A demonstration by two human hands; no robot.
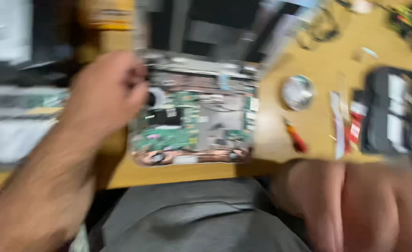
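Far left, blurred stacks of flat grey and white panels (14, 135) sit on the wooden table (308, 116). The left hand (105, 95) hovers at the left edge of the opened laptop (194, 116), fingers curled into a loose fist; something dark and round shows just at the fingertips, perhaps a tool tip, but the blur hides whether the hand actually grips anything, so I cannot tell. The laptop lies at the near edge of the table, base cover off, green circuit board (168, 135) and copper heat pipe (196, 156) exposed.

Moving right: a small round silver disc (297, 92) lies on the bare wood, then an orange-handled screwdriver (295, 137) just near of it, then a black battery pack (392, 112) with white strips beside a red-and-white label.

Near right, the right hand (355, 205) hangs low by the table edge, well apart from the screwdriver, fingers bunched together and apparently empty.

By my judgement the work is at the board's left side, mid-disassembly. A next move there calls for a steady view and a precise tool tip.
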